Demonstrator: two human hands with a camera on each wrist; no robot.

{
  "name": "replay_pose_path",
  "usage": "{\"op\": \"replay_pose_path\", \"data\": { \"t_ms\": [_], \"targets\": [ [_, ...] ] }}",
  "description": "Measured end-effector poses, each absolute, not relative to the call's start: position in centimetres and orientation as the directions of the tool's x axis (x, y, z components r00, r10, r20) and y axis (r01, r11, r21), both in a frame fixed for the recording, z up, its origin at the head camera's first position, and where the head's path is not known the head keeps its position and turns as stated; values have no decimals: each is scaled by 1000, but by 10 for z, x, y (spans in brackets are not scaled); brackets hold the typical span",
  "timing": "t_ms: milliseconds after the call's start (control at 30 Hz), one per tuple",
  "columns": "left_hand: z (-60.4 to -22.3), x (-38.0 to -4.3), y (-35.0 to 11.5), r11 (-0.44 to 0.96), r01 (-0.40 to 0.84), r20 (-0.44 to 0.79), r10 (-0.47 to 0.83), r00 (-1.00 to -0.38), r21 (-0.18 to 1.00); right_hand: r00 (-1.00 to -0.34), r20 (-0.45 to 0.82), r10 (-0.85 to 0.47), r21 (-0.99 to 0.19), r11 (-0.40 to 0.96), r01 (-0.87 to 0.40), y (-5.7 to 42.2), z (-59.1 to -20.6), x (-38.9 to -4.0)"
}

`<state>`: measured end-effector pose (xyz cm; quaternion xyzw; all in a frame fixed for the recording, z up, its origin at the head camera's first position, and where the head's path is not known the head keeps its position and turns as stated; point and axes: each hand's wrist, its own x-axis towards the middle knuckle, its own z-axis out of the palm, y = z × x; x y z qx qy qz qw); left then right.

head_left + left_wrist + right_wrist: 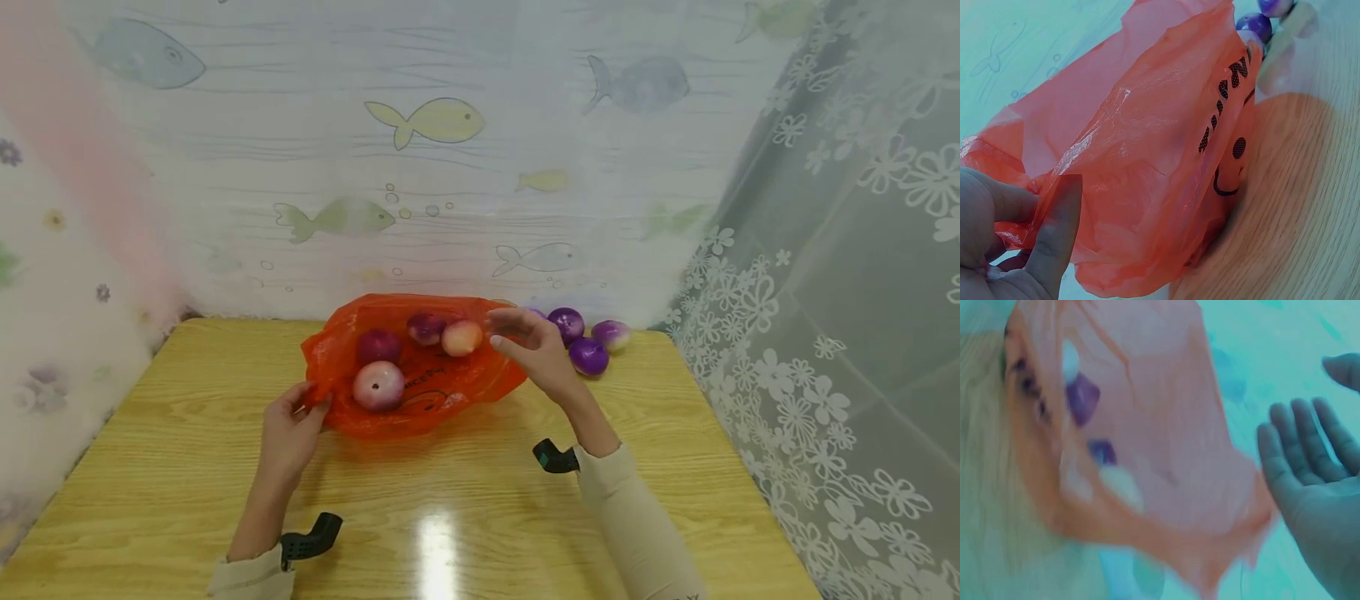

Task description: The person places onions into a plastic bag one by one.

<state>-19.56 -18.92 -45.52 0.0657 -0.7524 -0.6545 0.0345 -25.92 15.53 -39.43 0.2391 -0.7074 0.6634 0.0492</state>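
Observation:
An orange-red plastic bag (480,387) with black printing lies spread wide on the table. Several onions show in it: a pale purple one (378,386), a dark red-purple one (378,344), another dark one (426,328) and a peach-toned one (462,338). At the bag's left edge, my left hand (288,429) pinches the plastic between thumb and fingers; the left wrist view shows the film (1141,144) gathered there. My right hand (536,346) is by the bag's right side, holding nothing. In the right wrist view its fingers (1300,444) are extended beside the bag.
Right of the bag, several more purple onions (588,357) sit grouped near the table's back edge, partly behind my right hand. A fish-patterned curtain (450,208) hangs along the back. A flower-patterned curtain (825,400) borders the wooden table (450,500) at right.

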Motion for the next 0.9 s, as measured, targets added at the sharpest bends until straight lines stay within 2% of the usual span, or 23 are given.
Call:
{"op": "replay_pose_path", "data": {
  "t_ms": [167, 300, 433, 633, 767, 900],
  "targets": [
    [-455, -196, -192, 138, -51, -29, -158, -987, 989, -898, 437, -58, -895, -127, -428, 190, -418, -256],
    [-456, -196, -193, 129, -51, -29, -163, -986, 990, -900, 417, 125, -887, -162, -433, 217, -444, -258],
    [-457, -196, -195, 125, -51, -28, -175, -984, 991, -899, 331, 286, -925, -89, -369, 243, -470, -262],
    [-456, -196, -195, 137, -51, -26, -177, -984, 989, -833, 225, 505, -974, 113, -194, 267, -493, -271],
    [-454, -196, -194, 142, -61, -35, -177, -984, 988, -821, 186, 539, -974, 214, -79, 276, -498, -278],
    [-453, -195, -194, 144, -74, -48, -177, -983, 987, -846, 147, 512, -963, 271, -3, 283, -501, -284]
  ]
}}
